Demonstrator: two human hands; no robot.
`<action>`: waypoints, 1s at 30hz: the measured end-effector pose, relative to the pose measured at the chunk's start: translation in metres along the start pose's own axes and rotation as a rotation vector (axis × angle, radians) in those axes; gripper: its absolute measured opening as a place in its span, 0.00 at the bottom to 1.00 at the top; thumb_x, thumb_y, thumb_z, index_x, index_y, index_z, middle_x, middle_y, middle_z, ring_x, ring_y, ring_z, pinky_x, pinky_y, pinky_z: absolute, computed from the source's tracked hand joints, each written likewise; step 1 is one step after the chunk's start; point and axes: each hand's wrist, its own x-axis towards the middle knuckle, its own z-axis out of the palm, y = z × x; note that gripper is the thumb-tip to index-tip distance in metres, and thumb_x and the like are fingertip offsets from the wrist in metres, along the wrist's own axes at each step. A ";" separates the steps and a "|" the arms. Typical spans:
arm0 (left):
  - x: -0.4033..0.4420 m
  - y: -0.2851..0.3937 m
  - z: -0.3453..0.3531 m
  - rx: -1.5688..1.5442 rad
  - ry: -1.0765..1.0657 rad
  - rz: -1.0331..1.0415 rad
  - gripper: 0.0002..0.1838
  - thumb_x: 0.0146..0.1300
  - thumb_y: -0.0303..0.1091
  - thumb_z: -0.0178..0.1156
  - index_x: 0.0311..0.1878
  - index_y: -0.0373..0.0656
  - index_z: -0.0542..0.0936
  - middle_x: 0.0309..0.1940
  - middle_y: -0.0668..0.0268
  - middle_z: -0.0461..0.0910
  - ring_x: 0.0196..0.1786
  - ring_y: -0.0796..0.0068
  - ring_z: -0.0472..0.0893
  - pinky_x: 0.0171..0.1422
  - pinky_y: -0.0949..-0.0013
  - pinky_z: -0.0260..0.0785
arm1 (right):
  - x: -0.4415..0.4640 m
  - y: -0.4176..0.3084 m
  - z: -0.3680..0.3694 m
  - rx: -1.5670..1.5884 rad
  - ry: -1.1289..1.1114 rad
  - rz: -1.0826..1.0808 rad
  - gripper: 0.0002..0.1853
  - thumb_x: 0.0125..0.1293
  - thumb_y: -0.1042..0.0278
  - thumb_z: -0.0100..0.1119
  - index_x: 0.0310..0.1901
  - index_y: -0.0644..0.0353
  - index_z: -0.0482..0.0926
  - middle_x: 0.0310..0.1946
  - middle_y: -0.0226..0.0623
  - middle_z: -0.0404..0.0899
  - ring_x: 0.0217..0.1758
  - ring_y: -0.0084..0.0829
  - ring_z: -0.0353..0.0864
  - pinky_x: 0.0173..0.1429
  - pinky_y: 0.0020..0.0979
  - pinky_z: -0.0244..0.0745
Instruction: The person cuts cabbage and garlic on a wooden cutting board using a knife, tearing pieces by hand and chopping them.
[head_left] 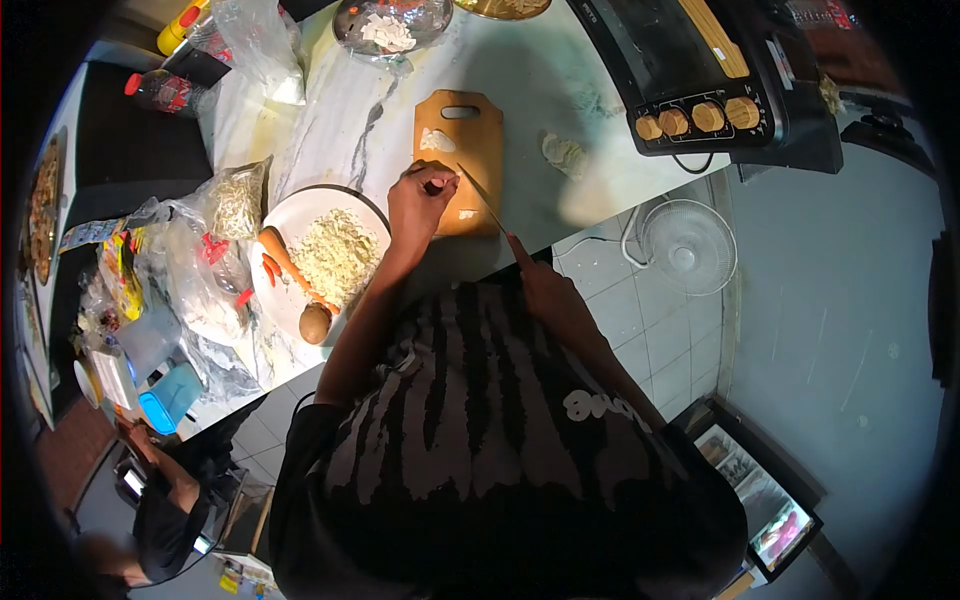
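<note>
A wooden cutting board lies on the marble-patterned counter, with white slices near its handle end and a small white piece lower down. My right hand is closed round the handle of a knife, whose blade slants across the board. Over the board's left edge, my left hand has its fingers curled together beside the blade; what they hold, if anything, is too small to make out. Left of it, a white plate carries pale chopped bits, a carrot, red chilies and a brown round item.
A toaster oven stands at the back right. Steel bowls, one with white pieces, sit at the back. Plastic bags and a bottle crowd the left. A fan stands right; another person is lower left.
</note>
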 end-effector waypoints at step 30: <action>-0.012 -0.004 0.002 0.067 0.039 0.089 0.08 0.66 0.32 0.67 0.42 0.37 0.87 0.29 0.59 0.81 0.29 0.66 0.79 0.37 0.69 0.71 | 0.013 0.020 -0.012 0.021 -0.052 -0.091 0.39 0.73 0.72 0.42 0.81 0.35 0.43 0.40 0.60 0.77 0.41 0.58 0.83 0.46 0.55 0.77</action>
